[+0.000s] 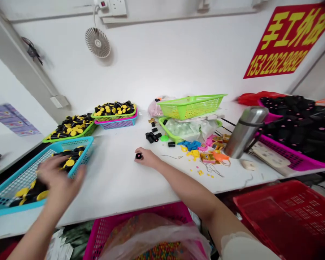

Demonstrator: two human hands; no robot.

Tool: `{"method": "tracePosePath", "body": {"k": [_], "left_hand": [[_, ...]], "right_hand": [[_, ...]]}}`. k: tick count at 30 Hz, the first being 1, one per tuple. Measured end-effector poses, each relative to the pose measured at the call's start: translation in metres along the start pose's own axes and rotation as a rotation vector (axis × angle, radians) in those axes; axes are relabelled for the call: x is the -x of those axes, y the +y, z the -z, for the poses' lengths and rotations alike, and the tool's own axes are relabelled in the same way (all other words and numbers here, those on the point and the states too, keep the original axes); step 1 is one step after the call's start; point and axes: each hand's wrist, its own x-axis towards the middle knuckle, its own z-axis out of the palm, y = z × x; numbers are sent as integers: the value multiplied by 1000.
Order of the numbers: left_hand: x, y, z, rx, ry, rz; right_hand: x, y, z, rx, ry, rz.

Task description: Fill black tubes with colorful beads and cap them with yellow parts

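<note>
White workbench [111, 180]: plastic baskets [70, 142]; loose black cylinders [151, 137]; steel flask [243, 131]; power strip [268, 154]

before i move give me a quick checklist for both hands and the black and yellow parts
Right hand has the small black piece at its fingertips: ok.
Left hand touching the yellow-and-black parts: cannot tell, it is blurred above them.
Yellow-and-black parts inside the blue basket: ok.
Loose black pieces gathered in a basket: not ok, they lie on the white table.
Steel flask apart from the right hand: ok.
</note>
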Motion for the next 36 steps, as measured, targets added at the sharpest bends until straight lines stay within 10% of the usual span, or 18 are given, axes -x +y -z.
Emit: {"method": "tracePosePath", "body": {"k": [6,10,17,20,24,29,36], "left_hand": [[-37,15,-149,268,-618,133],[-28,0,-194,390,-802,172],[-14,-10,-185,545,-962,40],[-17,-4,-181,471,-1018,-133],[-18,0,-181,420,-1021,-149],[-18,-5,-180,441,-983,-181],[-15,-12,-183,479,-956,-190]], "right_hand": [[-6,22,8,-77,-7,-70],[-4,24,7,-96,-37,-58],[-9,32,31,24,7,-30],[-20,34,39,372,198,-142],[-22,30,34,754,144,-216],[-10,18,31,730,127,-148],[-9,17,55,638,149,-397]]}}
